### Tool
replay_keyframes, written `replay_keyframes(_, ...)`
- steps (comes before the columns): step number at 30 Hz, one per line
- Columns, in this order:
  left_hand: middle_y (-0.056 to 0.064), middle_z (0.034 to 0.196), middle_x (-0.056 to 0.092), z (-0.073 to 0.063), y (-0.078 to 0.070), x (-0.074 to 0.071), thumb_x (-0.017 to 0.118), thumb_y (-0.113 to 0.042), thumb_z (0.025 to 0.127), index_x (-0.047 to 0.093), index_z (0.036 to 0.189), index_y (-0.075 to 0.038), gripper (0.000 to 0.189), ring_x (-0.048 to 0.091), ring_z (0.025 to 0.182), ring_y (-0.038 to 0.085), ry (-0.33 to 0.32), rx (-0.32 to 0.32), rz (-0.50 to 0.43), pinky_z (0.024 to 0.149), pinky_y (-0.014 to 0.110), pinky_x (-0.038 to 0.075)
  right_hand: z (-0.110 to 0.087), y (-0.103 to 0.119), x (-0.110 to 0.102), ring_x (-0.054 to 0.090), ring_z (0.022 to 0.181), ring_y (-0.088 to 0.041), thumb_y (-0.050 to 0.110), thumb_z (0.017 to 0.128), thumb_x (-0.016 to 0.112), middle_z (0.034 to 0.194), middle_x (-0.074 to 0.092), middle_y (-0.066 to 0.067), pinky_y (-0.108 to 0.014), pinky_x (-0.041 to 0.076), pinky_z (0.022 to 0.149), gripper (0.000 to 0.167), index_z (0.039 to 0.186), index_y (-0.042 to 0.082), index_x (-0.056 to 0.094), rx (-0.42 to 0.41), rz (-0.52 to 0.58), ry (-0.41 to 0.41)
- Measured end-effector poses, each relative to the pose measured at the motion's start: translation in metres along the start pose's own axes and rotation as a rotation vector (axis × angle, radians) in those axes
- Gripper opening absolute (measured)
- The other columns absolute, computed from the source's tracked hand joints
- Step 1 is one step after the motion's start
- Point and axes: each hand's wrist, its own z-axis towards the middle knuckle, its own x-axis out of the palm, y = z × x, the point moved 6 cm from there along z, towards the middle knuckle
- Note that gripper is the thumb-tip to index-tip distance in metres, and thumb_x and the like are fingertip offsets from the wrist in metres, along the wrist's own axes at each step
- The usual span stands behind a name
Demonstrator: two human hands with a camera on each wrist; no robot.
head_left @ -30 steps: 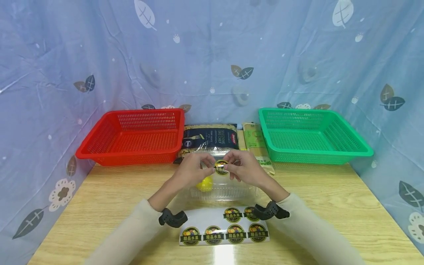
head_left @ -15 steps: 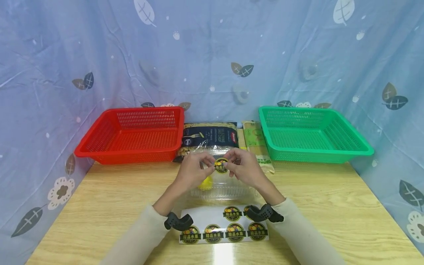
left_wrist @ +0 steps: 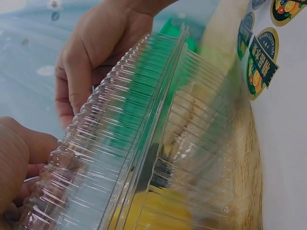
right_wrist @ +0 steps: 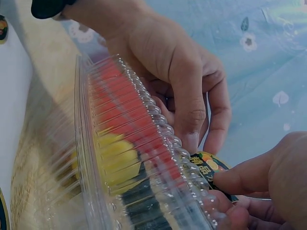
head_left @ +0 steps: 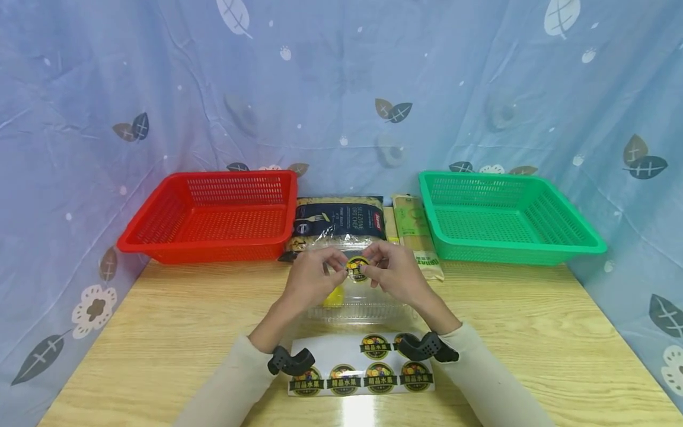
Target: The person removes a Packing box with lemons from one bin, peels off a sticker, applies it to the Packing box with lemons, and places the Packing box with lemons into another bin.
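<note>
A round black and gold fruit sticker (head_left: 356,268) lies over the top of a clear plastic clamshell box (head_left: 357,312). My left hand (head_left: 313,277) holds the sticker's left edge between thumb and fingers. On its opposite edge, my right hand (head_left: 399,271) pinches it, the thumb over the printed face in the right wrist view. Inside the box is a smooth yellow object (right_wrist: 115,160), partly hidden behind the ribbed wall; its kind is unclear. The undersides of the fingertips are hidden in the head view.
In front of the box lies a white sheet (head_left: 325,350) with several matching stickers. Behind stand a red basket (head_left: 205,252), a green basket (head_left: 517,254), a dark pasta bag (head_left: 341,219) and a green-and-tan packet (head_left: 413,228). A blue curtain (head_left: 341,89) backs the table.
Both forearms have drawn slightly inward, while the hands stay at the sticker almost in place. The head view has shifted a little. Box and sheet look unmoved.
</note>
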Motion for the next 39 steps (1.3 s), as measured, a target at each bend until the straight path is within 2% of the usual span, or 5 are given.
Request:
replay_keyframes(5, -0.009, 0.079, 0.069, -0.0015, -0.0004, 0.0009, 0.077, -0.011, 0.085, 0.076, 0.099, -0.017, 0.015, 0.056, 0.066, 0.014, 0.010, -0.021, 0.009, 0.064, 0.032, 0.048, -0.0015, -0.0007, 0.0000, 0.067, 0.061, -0.042, 0.003, 0.090, 0.074, 0.075, 0.065, -0.007, -0.030, 0.048, 0.041, 0.016, 0.104, 0.002, 0.066, -0.005, -0.010, -0.002)
replay_keyframes(18, -0.008, 0.077, 0.069, -0.0014, -0.0015, 0.0015, 0.076, -0.008, 0.086, 0.076, 0.100, -0.014, 0.015, 0.054, 0.062, 0.011, -0.008, 0.030, 0.059, 0.060, 0.031, 0.048, -0.0001, 0.0006, 0.0045, 0.061, 0.053, -0.015, 0.001, 0.088, 0.076, 0.073, 0.064, -0.005, -0.031, 0.055, 0.052, 0.017, 0.101, 0.000, 0.066, -0.046, -0.113, -0.031)
replay_keyframes(24, -0.009, 0.076, 0.068, -0.0004, -0.0032, 0.0020, 0.076, -0.008, 0.084, 0.076, 0.100, -0.014, 0.017, 0.051, 0.058, 0.008, -0.008, 0.054, 0.120, 0.073, 0.037, 0.046, 0.0010, 0.0037, 0.0057, 0.059, 0.051, -0.010, 0.002, 0.085, 0.078, 0.074, 0.065, -0.003, -0.028, 0.053, 0.052, 0.018, 0.099, 0.002, 0.067, -0.073, -0.240, -0.053)
replay_keyframes(30, -0.010, 0.077, 0.068, 0.0002, -0.0036, 0.0025, 0.076, -0.009, 0.083, 0.076, 0.100, -0.015, 0.018, 0.051, 0.057, 0.007, 0.006, 0.050, 0.148, 0.060, 0.030, 0.044, 0.0016, 0.0057, 0.0065, 0.060, 0.054, -0.008, 0.003, 0.082, 0.080, 0.075, 0.067, -0.002, -0.028, 0.053, 0.055, 0.020, 0.098, 0.004, 0.068, -0.084, -0.331, -0.076)
replay_keyframes(39, -0.011, 0.077, 0.068, 0.0010, -0.0016, 0.0047, 0.077, -0.010, 0.083, 0.076, 0.099, -0.016, 0.017, 0.052, 0.055, 0.006, 0.017, 0.054, 0.149, 0.059, 0.030, 0.045, 0.0018, 0.0075, 0.0063, 0.057, 0.059, -0.009, 0.004, 0.079, 0.084, 0.076, 0.063, -0.002, -0.030, 0.050, 0.056, 0.021, 0.089, 0.008, 0.066, -0.172, -0.403, -0.107)
